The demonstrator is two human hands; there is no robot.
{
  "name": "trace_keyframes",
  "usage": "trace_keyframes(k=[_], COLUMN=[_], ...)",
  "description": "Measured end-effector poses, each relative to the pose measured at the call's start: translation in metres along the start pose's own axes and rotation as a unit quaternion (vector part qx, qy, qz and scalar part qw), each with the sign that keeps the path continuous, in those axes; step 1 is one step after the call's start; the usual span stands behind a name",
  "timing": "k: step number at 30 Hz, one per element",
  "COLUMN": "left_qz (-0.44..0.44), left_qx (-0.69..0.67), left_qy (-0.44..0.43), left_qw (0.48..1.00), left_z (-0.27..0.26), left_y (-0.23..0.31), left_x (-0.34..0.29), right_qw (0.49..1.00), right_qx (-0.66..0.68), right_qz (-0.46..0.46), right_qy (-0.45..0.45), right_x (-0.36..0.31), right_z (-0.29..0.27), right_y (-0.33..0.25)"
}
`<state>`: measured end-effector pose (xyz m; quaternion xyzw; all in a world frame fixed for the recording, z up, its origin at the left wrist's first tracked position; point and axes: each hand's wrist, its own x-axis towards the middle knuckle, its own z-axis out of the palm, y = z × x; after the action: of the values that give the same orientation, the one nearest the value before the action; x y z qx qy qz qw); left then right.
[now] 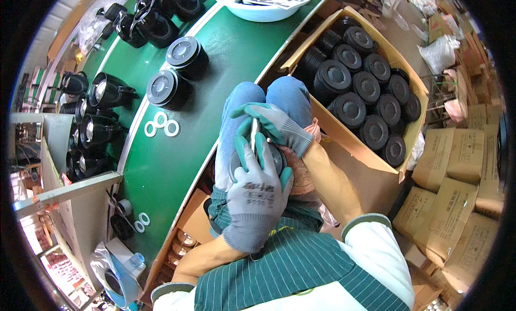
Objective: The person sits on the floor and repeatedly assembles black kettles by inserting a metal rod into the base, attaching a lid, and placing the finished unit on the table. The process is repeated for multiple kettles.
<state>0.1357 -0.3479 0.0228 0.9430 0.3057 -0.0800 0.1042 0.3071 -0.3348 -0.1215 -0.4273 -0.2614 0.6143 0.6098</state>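
Both my hands wear grey work gloves with teal fingers and meet over my lap. My left hand (257,190) lies over a black round lid (277,159), its fingers closed against it and largely covering it. From the right, my right hand (277,127) reaches across with bent fingers above the lid. A thin white piece (254,133), seen edge-on, stands between the fingers of the two hands. Its exact kind is hidden. On the green table to the left, three white rings (171,128) lie near stacked black lids (162,88).
An open carton (424,104) of stacked black lids stands at my right. Black pots (102,129) line the table's left side, by a metal bar (70,192). A blue basin (258,11) sits at the far end. Closed cartons (457,214) are piled at the right.
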Motion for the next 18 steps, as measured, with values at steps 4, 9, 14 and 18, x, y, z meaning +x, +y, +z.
trace_keyframes(k=[4, 9, 14, 18], left_qz=[0.003, -0.050, 0.086, 0.129], left_qx=[-0.073, -0.012, -0.163, -0.302], left_qy=[-0.003, -0.029, 0.095, 0.149], left_qw=[0.997, 0.998, 0.978, 0.933], left_z=[-0.007, -0.002, -0.011, 0.004], left_y=[-0.002, 0.024, -0.033, -0.100], left_x=[-0.008, 0.006, -0.012, 0.014], right_qw=[0.998, 0.998, 0.910, 0.978], right_qx=[-0.017, 0.003, -0.283, -0.069], right_qz=[-0.006, 0.059, -0.302, -0.122], right_qy=[0.063, 0.021, 0.031, 0.155], right_x=[0.005, 0.011, -0.016, -0.082], right_z=[0.014, 0.024, -0.018, 0.033], right_y=[0.006, 0.005, 0.039, 0.007])
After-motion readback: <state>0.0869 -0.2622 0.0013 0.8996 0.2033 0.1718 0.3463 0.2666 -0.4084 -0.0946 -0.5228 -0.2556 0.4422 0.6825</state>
